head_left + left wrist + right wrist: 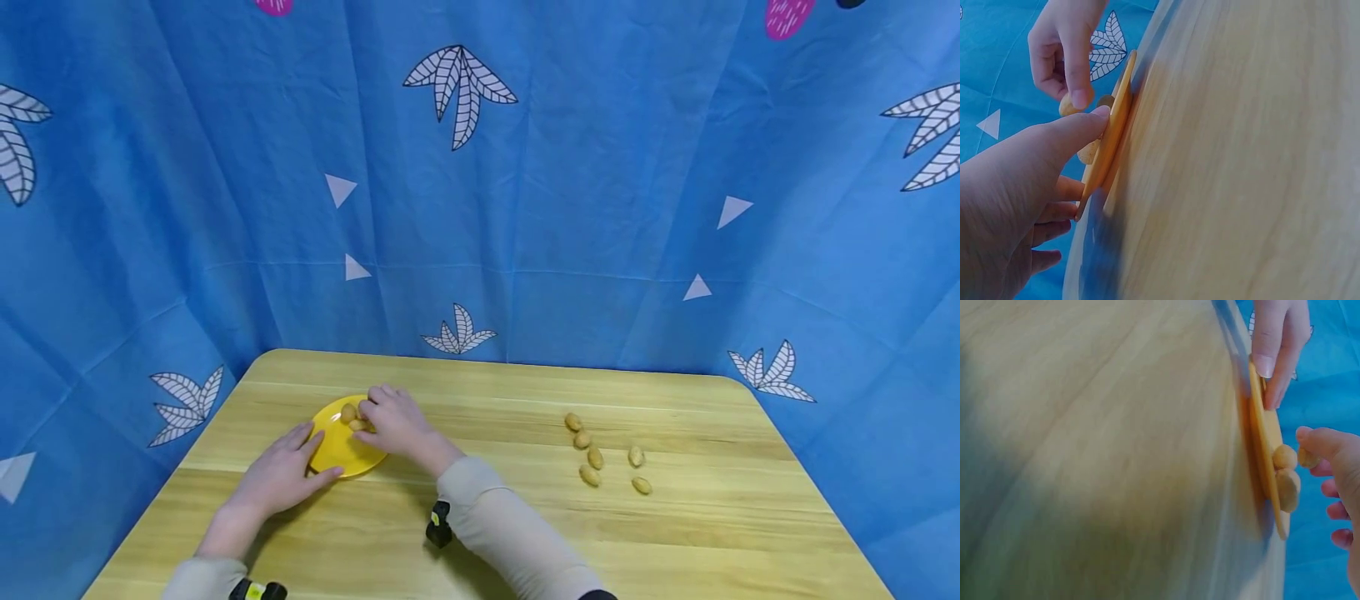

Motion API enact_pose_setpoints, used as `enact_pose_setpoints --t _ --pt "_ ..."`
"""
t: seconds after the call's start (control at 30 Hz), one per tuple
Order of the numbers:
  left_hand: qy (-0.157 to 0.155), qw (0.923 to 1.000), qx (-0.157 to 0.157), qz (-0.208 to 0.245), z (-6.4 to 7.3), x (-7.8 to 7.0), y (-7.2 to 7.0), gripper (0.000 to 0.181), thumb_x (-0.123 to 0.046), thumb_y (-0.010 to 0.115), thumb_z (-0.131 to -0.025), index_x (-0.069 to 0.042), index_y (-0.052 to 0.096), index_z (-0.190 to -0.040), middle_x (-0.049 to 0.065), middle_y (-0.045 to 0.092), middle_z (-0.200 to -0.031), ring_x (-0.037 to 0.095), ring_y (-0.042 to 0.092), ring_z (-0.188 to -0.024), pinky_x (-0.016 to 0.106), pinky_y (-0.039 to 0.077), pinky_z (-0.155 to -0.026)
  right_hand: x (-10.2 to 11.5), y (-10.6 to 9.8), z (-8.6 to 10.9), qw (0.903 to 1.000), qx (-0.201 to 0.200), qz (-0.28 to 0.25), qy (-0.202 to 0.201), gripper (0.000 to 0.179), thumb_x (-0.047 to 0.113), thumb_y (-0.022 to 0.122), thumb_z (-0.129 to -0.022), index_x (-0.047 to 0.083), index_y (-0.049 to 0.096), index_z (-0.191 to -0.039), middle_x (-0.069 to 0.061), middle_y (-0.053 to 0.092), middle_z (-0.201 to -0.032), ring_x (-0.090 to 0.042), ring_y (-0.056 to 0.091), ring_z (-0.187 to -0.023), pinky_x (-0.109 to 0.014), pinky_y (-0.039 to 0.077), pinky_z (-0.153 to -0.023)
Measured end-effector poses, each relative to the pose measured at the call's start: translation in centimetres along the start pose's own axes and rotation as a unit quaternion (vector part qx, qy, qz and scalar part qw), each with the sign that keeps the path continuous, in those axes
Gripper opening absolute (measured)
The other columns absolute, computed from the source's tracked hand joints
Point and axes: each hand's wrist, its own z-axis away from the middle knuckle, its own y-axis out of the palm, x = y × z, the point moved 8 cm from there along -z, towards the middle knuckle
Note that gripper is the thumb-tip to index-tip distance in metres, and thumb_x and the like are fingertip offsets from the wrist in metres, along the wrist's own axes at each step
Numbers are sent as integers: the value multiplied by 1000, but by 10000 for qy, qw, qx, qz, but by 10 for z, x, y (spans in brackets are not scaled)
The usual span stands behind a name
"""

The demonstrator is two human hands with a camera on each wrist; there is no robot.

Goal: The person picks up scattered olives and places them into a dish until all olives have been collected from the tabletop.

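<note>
A yellow plate (347,454) lies at the left of the table, with a few tan, oval walnuts (348,413) on its far part. My left hand (281,473) rests at the plate's left edge, thumb along the near rim and the other fingers loosely spread farther round. Over the far right of the plate is my right hand (397,423), pinching a walnut (1307,458) between thumb and fingertip. In the right wrist view, this walnut is close beside two walnuts (1287,489) on the plate.
Several more walnuts (595,457) lie scattered on the wooden table (480,533), right of its middle. A blue patterned curtain (585,183) hangs behind the table and along its sides. My right forearm (510,525) stretches across the near part of the tabletop.
</note>
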Motion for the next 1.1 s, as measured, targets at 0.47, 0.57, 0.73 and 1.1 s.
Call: enact_pose_setpoints --t 0.47,0.57,0.73,1.1 --pt "-90 9999 96 17 -1 2 4 83 -61 59 -87 8 54 -133 32 45 -144 49 46 -131 61 40 -107 0 18 -5 9981 -117 -66 595 27 50 64 -90 23 61 -90 7 48 -88 -10 41 -81 -23 34 -68" --pt "-107 9999 113 16 -1 3 4 84 -62 59 -88 7 53 -134 32 44 -145 48 45 -131 61 40 -107 -2 22 -5 9970 -96 -151 746 27 50 64 -90 23 61 -90 7 47 -89 -10 40 -82 -22 32 -68" --pt "-122 9998 108 58 -2 2 3 83 -61 60 -87 7 54 -134 32 44 -144 49 45 -131 61 40 -107 -4 28 -6 9959 -46 -199 884 28 51 62 -91 24 61 -92 8 46 -89 -10 38 -82 -22 31 -68" --pt "-118 9999 96 38 -1 2 2 82 -60 60 -87 7 54 -133 33 44 -144 50 45 -131 61 40 -106 -3 30 -6 9948 12 -124 1008 26 50 61 -92 24 60 -93 7 43 -90 -10 36 -82 -22 28 -67"
